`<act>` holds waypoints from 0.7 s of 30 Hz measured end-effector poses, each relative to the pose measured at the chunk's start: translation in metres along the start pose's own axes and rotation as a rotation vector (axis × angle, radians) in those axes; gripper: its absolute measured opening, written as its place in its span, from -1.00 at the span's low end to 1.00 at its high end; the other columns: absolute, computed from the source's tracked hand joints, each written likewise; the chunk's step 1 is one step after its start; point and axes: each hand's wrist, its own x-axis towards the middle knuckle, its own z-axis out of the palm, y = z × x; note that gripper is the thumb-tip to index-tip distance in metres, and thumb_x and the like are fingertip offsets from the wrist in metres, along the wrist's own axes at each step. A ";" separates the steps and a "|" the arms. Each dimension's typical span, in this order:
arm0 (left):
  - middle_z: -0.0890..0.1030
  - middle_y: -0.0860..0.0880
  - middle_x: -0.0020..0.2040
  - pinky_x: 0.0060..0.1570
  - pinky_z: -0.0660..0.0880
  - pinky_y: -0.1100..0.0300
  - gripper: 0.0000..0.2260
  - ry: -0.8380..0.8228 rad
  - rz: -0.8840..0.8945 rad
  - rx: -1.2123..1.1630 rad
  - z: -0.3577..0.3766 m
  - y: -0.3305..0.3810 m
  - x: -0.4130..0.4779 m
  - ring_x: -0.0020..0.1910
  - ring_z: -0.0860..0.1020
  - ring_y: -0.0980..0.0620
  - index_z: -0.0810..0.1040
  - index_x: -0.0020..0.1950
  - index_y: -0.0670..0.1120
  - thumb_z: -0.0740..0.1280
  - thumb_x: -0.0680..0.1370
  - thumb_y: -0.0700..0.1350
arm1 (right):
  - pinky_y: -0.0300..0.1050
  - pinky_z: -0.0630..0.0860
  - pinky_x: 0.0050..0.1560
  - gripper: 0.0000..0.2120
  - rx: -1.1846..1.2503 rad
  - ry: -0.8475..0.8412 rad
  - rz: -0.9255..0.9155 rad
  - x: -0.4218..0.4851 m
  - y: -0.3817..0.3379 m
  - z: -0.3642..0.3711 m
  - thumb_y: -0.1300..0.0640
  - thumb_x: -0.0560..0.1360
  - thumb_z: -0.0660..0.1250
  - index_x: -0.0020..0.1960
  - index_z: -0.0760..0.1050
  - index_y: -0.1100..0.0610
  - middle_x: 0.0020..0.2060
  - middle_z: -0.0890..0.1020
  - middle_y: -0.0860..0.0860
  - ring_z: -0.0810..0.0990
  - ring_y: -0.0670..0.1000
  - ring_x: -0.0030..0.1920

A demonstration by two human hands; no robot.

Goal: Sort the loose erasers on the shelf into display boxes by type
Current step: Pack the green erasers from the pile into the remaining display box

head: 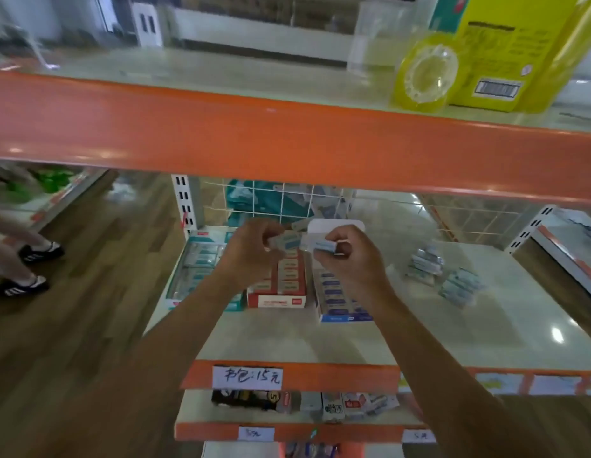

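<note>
Both forearms reach in over the orange edge of the shelf (287, 338). The left hand (251, 249) pinches a small wrapped eraser (285, 241) between thumb and curled fingers. The right hand (347, 256) grips a second eraser (325, 246) the same way, above the red display box (277, 300). The blue display box (343, 317) stands just right of it, the teal box (195, 259) to its left. Two heaps of loose erasers (426, 264) lie farther right on the shelf.
</note>
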 end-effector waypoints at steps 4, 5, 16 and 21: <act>0.57 0.01 -0.09 -0.22 0.49 0.30 -0.78 0.013 0.010 0.034 -0.034 -0.027 -0.004 -0.11 0.55 0.02 0.58 0.05 -0.10 0.47 0.43 -0.22 | -0.16 0.62 -0.15 -0.76 -0.025 -0.063 -0.036 0.006 -0.015 0.038 0.09 0.40 0.51 -0.06 0.46 0.03 -0.09 0.63 -0.05 0.64 -0.12 -0.08; 0.57 0.02 -0.09 -0.20 0.47 0.32 -0.77 0.009 0.005 0.044 -0.041 -0.036 -0.005 -0.11 0.55 0.04 0.58 0.07 -0.10 0.46 0.43 -0.22 | -0.22 0.60 -0.17 -0.76 -0.024 -0.072 -0.044 0.006 -0.019 0.047 0.08 0.39 0.51 -0.07 0.46 0.02 -0.11 0.63 -0.09 0.63 -0.16 -0.11; 0.58 -0.11 0.09 -0.05 0.38 0.23 -0.75 -0.029 -0.138 0.149 -0.090 -0.111 -0.011 -0.01 0.50 -0.01 0.59 0.19 -0.13 0.36 0.51 -0.22 | -0.40 0.23 -0.31 -0.81 -0.425 -0.175 -0.222 0.014 -0.042 0.121 0.00 0.42 0.47 -0.12 0.60 0.11 -0.19 0.57 -0.06 0.44 -0.12 -0.20; 0.55 -0.08 0.21 -0.06 0.44 0.20 -0.75 -0.091 -0.156 0.204 -0.091 -0.122 -0.010 0.04 0.49 -0.01 0.57 0.23 -0.10 0.31 0.55 -0.19 | -0.26 0.32 -0.26 -0.80 -0.532 -0.265 -0.178 0.018 -0.040 0.134 -0.04 0.45 0.44 -0.07 0.57 0.09 -0.12 0.57 -0.02 0.49 -0.04 -0.13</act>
